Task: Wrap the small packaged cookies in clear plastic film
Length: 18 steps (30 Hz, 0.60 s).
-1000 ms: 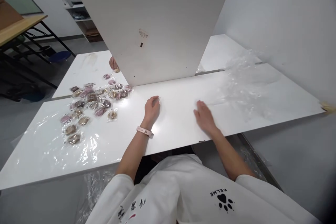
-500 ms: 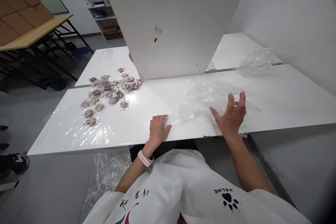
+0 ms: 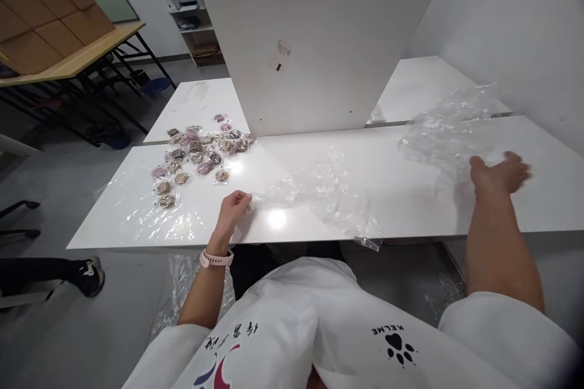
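Clear plastic film [image 3: 328,191] lies crumpled, its edge pinched by left hand [image 3: 233,205].

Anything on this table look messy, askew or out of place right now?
Yes. The clear plastic film lies crumpled across the table, one corner hanging over the near edge. The left hand pinches its end; the right hand reaches a second crumpled wad. Wrapped snacks lie scattered, unsorted.

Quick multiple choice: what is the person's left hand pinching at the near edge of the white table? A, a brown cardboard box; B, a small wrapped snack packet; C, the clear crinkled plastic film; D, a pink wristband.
C: the left hand closes its grip on the end of the clear crinkled plastic film, which stretches across the white table; the wrapped snack packets lie apart, farther back.
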Each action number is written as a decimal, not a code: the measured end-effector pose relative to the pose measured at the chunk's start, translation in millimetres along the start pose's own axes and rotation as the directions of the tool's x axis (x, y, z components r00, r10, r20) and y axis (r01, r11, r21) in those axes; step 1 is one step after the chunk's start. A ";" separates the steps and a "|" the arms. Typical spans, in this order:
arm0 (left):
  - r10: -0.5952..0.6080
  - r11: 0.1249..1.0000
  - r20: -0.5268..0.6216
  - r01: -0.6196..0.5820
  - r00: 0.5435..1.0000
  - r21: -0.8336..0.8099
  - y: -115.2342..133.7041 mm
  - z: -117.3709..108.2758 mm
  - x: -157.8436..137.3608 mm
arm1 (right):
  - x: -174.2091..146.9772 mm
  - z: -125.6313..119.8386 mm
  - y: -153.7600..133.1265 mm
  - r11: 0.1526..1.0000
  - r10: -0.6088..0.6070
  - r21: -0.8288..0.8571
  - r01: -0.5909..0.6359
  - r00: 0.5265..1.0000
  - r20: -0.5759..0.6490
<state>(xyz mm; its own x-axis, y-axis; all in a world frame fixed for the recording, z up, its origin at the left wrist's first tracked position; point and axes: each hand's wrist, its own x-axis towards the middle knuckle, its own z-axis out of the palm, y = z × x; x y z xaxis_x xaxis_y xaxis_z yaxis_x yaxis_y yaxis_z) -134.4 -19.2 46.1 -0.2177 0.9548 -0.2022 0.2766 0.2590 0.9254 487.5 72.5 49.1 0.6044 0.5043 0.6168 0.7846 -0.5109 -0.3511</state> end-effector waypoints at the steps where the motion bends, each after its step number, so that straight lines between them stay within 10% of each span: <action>1: 0.027 0.999 -0.020 -0.027 0.999 0.033 -3.0 -3.5 -1.0 | -4.6 -9.8 0.5 1.000 0.020 -0.008 -0.020 0.997 -0.074; 4: 0.085 0.986 -0.060 -0.075 0.995 0.151 -8.2 -5.6 -2.7 | -49.7 -41.8 -23.3 0.993 -0.021 0.114 0.032 0.995 -0.094; 6: 0.129 0.973 -0.060 -0.115 0.990 0.202 -7.2 -2.5 -1.5 | -95.6 -57.4 -57.4 0.978 -0.097 0.202 0.046 0.964 0.249; 8: 0.222 0.947 -0.043 -0.205 0.974 0.247 -2.9 0.5 1.8 | -138.2 -62.3 -96.1 0.962 -0.216 0.267 0.057 0.756 0.618; 11: 0.433 0.860 -0.020 -0.406 0.901 0.310 4.5 -3.5 11.2 | -173.8 -51.3 -139.7 0.937 -0.322 0.337 0.092 0.600 0.732; 14: 0.606 0.741 -0.092 -0.519 0.790 0.427 5.0 -25.0 26.3 | -177.3 -34.8 -152.1 0.932 -0.289 0.363 0.015 0.635 0.716; 18: 0.574 0.747 -0.297 -0.340 0.763 0.572 -1.3 -57.8 39.1 | -173.5 -30.8 -138.5 0.842 -0.213 0.482 -0.243 0.671 0.710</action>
<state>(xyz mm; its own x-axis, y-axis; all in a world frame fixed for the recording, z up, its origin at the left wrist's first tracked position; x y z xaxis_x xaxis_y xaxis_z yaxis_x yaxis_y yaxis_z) -197.5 9.4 55.6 -0.2849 0.8340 0.4725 0.8158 -0.0478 0.5763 269.7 34.3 12.4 0.3366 0.9416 -0.0118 0.5799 -0.2171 -0.7853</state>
